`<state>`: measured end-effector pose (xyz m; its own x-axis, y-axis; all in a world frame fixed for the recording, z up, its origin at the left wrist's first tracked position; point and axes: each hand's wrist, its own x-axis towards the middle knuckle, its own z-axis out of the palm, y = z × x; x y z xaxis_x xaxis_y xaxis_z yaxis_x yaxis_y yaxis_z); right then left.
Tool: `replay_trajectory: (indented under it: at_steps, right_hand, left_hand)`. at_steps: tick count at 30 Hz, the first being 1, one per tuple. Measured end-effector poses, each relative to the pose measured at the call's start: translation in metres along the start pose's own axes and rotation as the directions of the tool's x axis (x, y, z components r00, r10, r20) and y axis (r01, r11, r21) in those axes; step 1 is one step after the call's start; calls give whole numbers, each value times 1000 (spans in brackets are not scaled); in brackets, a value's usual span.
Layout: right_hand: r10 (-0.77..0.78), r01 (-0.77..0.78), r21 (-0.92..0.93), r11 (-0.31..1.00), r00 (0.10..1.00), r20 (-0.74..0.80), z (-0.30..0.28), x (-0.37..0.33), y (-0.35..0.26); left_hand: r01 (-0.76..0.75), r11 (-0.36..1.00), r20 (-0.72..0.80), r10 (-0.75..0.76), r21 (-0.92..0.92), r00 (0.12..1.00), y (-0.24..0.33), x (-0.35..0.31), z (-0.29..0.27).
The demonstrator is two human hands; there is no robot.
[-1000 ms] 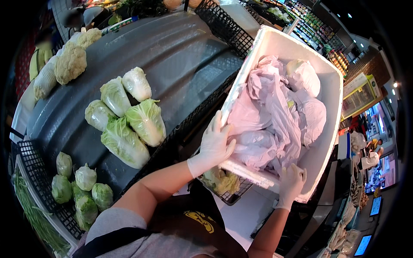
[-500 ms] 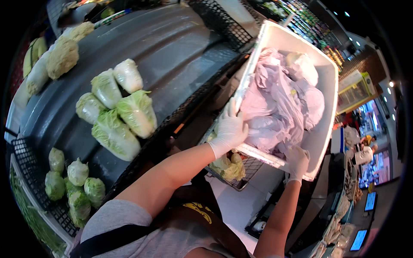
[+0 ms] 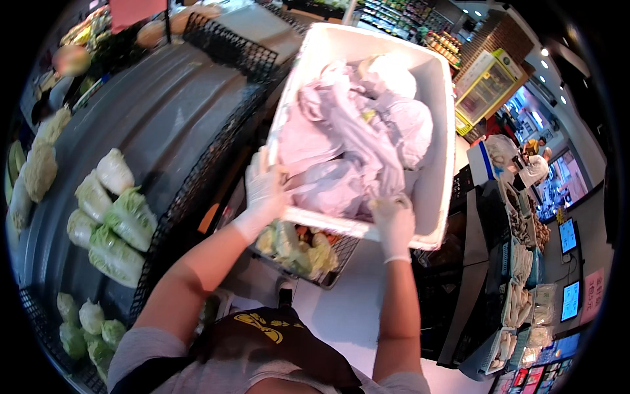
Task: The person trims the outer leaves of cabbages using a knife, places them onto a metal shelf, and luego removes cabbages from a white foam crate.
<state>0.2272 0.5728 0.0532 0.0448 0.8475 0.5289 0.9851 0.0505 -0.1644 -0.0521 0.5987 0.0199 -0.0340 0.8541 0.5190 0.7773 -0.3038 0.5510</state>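
Note:
Between my hands is a white foam box [image 3: 447, 151], tilted, with crumpled pale purple wrapping paper [image 3: 341, 141] and round wrapped bundles [image 3: 410, 128] inside. What the paper wraps is mostly hidden. My left hand [image 3: 266, 194], in a white glove, grips the box at its near left corner. At the near rim, my gloved right hand [image 3: 395, 223] is closed over the edge, its fingertips against the paper. Beneath the box sits a dark crate [image 3: 338, 259] holding loose leafy greens [image 3: 295, 253].
To the left, a grey ridged display stand [image 3: 164, 92] carries wrapped napa cabbages [image 3: 118, 230], smaller cabbages [image 3: 92, 322] and cauliflower [image 3: 41, 172]. Its black mesh edge [image 3: 203, 164] runs close to the box. On the right are baskets of produce [image 3: 518, 305] and a yellow-framed cabinet [image 3: 489, 92].
The view has swung right, so the stand and its cabbages sit farther left in the picture. Both hands keep hold of the foam box, which now appears more central.

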Motion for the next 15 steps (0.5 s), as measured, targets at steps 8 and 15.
replay_trajectory:
  at_steps: [8, 15]
  right_hand:
    - [-224, 230, 284, 931, 973, -54, -40, 9, 6]
    - [-246, 227, 479, 848, 969, -22, -48, 13, 18]
  left_hand:
    - [-667, 723, -61, 669, -180, 741, 171, 167, 63]
    - [-43, 916, 367, 202, -399, 908, 190, 284, 180]
